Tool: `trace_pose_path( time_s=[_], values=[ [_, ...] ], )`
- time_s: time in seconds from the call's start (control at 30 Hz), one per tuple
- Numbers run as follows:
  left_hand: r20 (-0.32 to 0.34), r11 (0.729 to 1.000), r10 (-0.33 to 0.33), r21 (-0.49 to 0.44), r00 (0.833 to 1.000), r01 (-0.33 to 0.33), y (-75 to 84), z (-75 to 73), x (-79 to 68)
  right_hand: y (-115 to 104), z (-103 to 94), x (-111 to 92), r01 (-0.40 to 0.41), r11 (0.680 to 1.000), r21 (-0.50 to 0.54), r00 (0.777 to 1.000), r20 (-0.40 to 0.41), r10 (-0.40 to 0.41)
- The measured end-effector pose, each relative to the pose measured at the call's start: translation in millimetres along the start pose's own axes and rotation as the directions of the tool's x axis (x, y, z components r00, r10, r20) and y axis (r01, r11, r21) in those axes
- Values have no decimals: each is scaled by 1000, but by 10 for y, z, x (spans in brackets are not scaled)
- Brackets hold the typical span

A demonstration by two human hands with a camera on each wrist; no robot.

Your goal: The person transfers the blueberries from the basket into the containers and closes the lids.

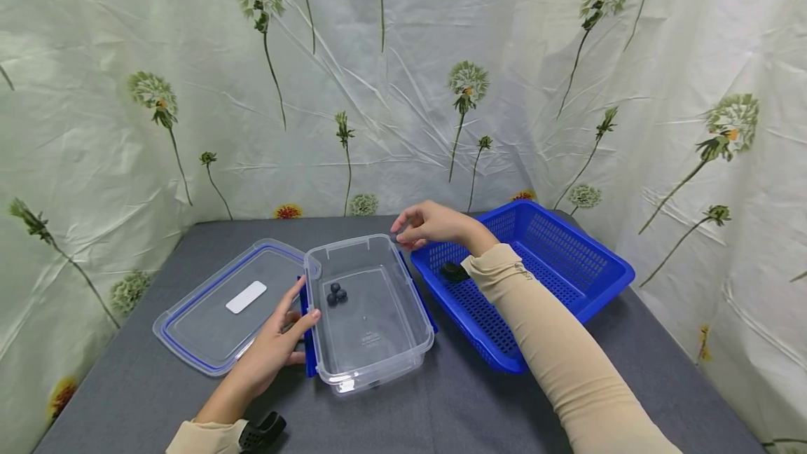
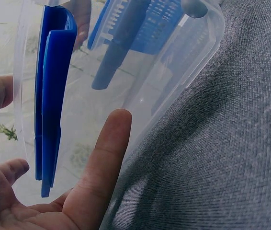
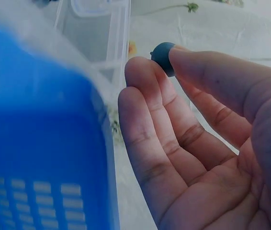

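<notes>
A clear plastic food container [image 1: 372,328] with blue side latches stands in the middle, its lid off. Three small dark balls [image 1: 336,294] lie together on its floor, toward the left. My left hand [image 1: 274,345] grips the container's left side, thumb over the rim and fingers outside by the blue latch [image 2: 54,96]. Above the container's far right corner, my right hand [image 1: 435,223] pinches one dark blue ball [image 3: 163,58] between thumb and fingertips. That ball has a tiny nub. The other right fingers curl loosely.
A blue perforated basket [image 1: 595,275] stands to the right, under my right forearm. On the left lies the clear lid [image 1: 202,328] with a blue seal and a white label [image 1: 246,297], partly behind the container. A patterned curtain [image 1: 403,104] hangs behind the grey tabletop [image 1: 145,391].
</notes>
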State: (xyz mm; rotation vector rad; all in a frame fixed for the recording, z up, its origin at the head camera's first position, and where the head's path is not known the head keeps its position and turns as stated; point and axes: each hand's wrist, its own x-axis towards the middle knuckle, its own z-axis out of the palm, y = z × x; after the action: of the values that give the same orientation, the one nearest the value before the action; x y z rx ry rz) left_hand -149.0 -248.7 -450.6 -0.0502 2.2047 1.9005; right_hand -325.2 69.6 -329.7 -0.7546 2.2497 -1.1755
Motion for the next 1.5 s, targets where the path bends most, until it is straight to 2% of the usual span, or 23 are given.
trace_pose_path(
  time_s=[0.47, 1.0, 1.5],
  values=[
    [3, 1000, -6, 18, 1000, 6, 2, 10, 19, -188, 438, 312, -25, 998, -54, 999, 21, 26],
    [-6, 1000, -14, 24, 1000, 14, -11, -1, 30, -202, 913, 575, -151, 982, -110, 989, -11, 151],
    [-5, 1000, -16, 18, 1000, 16, -8, 1, 33, -176, 1091, 648, -207, 973, -101, 978, -41, 204]
  ],
)
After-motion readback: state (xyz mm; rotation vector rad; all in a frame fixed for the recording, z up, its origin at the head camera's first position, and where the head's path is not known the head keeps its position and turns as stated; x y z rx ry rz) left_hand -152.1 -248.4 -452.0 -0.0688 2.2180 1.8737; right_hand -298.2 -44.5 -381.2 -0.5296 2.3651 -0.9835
